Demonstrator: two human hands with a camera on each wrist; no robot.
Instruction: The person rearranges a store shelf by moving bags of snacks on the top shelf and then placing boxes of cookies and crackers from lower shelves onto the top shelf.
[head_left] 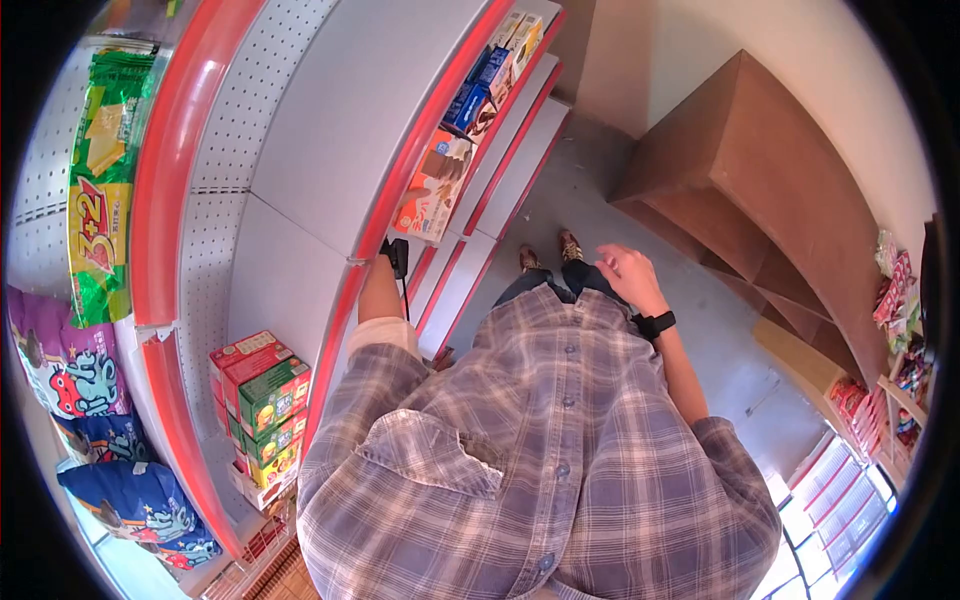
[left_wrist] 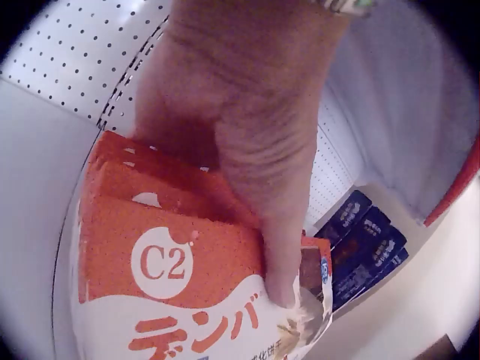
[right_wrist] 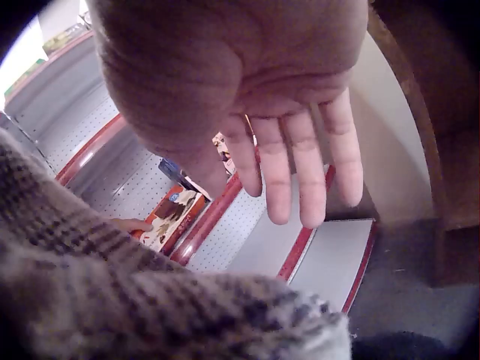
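On a shelf, my left hand (left_wrist: 247, 127) reaches over a row of orange-and-white biscuit boxes (left_wrist: 169, 262) and holds them, thumb down on the printed front. Its other fingers are hidden behind the boxes. The head view shows the same orange box (head_left: 435, 185) at the shelf's red edge, with most of that hand covered by the shelf above. My right hand (head_left: 632, 275) hangs free beside my body, and in the right wrist view its fingers (right_wrist: 307, 172) are loosely extended with nothing in them.
Dark blue boxes (left_wrist: 367, 247) stand beyond the orange ones. Red and green boxes (head_left: 265, 385) sit on the upper shelf (head_left: 310, 130), whose red lip overhangs my left arm. Bagged snacks (head_left: 100, 220) are at far left. A brown wooden cabinet (head_left: 760, 150) stands to the right.
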